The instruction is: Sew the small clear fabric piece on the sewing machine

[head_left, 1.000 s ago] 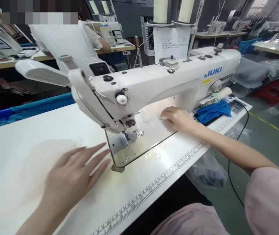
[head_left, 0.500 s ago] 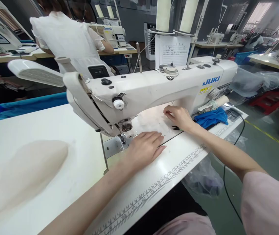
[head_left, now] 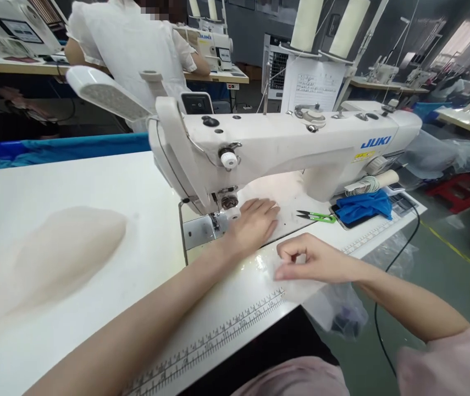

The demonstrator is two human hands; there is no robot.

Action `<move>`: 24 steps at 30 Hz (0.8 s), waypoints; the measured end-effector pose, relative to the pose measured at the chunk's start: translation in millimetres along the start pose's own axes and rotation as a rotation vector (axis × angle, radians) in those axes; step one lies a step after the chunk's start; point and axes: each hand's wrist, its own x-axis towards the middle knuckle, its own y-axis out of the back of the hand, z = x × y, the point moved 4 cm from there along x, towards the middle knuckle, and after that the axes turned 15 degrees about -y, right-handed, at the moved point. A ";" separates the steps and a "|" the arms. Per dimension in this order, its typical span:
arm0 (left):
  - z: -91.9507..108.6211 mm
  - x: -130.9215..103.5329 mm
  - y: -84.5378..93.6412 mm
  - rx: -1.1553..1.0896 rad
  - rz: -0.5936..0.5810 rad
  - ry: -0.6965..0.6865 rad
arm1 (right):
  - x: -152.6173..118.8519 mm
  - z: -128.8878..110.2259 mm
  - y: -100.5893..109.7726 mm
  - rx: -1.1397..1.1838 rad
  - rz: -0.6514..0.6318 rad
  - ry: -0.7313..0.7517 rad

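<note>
A white sewing machine (head_left: 292, 143) stands on the white table (head_left: 65, 176). My left hand (head_left: 255, 223) lies flat on the machine bed, just right of the needle area, fingers stretched out over pale fabric (head_left: 284, 190). Nearer the table's front edge, my right hand (head_left: 300, 258) is pinched on a thin, whitish, see-through piece (head_left: 296, 289) that hangs over the printed ruler. Green-handled thread snips (head_left: 317, 216) lie on the bed behind my right hand. A blue cloth (head_left: 364, 206) rests on a dark phone-like object to the right.
Two thread cones (head_left: 307, 25) stand behind the machine near a written sheet (head_left: 311, 85). A thread roll (head_left: 383, 179) lies by the machine's right end. A person in white (head_left: 127, 49) sits ahead. A black cable (head_left: 410, 236) hangs at the right edge.
My right hand has come from under the machine arm towards the front edge, with the thin piece now visible in it. The snips are uncovered. My left hand stays flat; the view has shifted.
</note>
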 end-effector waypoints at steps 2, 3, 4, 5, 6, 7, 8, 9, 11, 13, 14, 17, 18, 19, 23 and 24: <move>11.5 -23.5 18.3 -0.048 0.037 0.099 | 10.4 3.7 -8.4 0.147 0.126 0.027; 18.0 -36.6 27.4 -0.092 0.070 0.153 | 16.0 5.0 -12.4 0.214 0.185 0.039; 23.1 -50.4 36.0 -0.239 0.165 0.239 | 21.2 5.4 -16.6 0.268 0.236 0.054; 29.8 -62.7 43.2 -0.357 0.256 0.274 | 26.2 4.6 -21.3 0.317 0.271 0.068; 37.4 -72.8 47.9 -0.413 0.290 0.267 | 30.6 2.7 -26.5 0.364 0.287 0.085; 43.8 -81.5 50.1 -0.446 0.298 0.277 | 34.7 -0.3 -32.0 0.414 0.280 0.103; 48.7 -89.0 50.6 -0.454 0.292 0.301 | 38.3 -4.0 -37.5 0.464 0.255 0.119; 52.1 -95.3 50.0 -0.459 0.277 0.330 | 41.6 -8.0 -42.6 0.509 0.218 0.131; 53.2 -105.9 48.0 -0.524 0.247 0.416 | 47.8 -14.7 -49.8 0.543 0.136 0.112; 48.7 -115.0 47.8 -0.721 0.220 0.489 | 54.4 -17.9 -53.5 0.525 0.018 0.022; 45.0 -119.4 48.7 -0.862 0.199 0.524 | 57.7 -18.2 -54.6 0.513 -0.065 -0.047; 32.7 -132.4 54.3 -1.267 0.070 0.628 | 65.0 -18.1 -56.6 0.486 -0.348 -0.248; 28.5 -136.0 56.2 -1.315 0.000 0.661 | 67.0 -18.5 -56.4 0.466 -0.405 -0.288; 23.9 -138.4 58.2 -1.301 -0.052 0.683 | 69.2 -19.1 -55.8 0.439 -0.433 -0.306; 9.7 -129.5 62.8 -1.065 -0.002 0.630 | 80.3 -21.9 -55.9 0.334 -0.447 -0.247; 8.6 -124.3 61.9 -1.044 0.032 0.606 | 83.0 -22.1 -55.9 0.320 -0.457 -0.221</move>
